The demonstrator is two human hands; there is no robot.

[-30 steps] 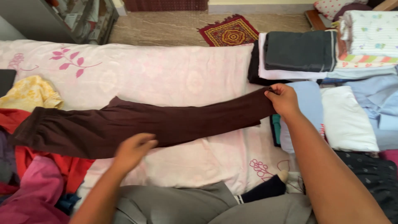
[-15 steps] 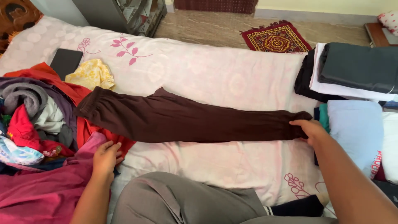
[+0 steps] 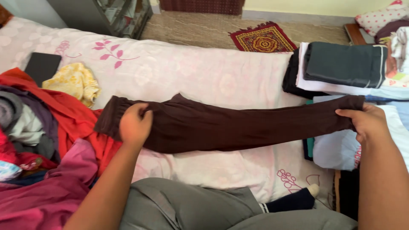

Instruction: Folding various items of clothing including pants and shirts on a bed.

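both hands grip the brown leggings (image 3: 238, 127), left hand (image 3: 135, 124) at the waistband, right hand (image 3: 367, 123) at the cuffs; pull taut, keep edges aligned.

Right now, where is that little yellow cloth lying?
In the head view, the yellow cloth lies crumpled on the pink bedsheet at upper left, between a dark flat tablet and the red garment, above the left hand.
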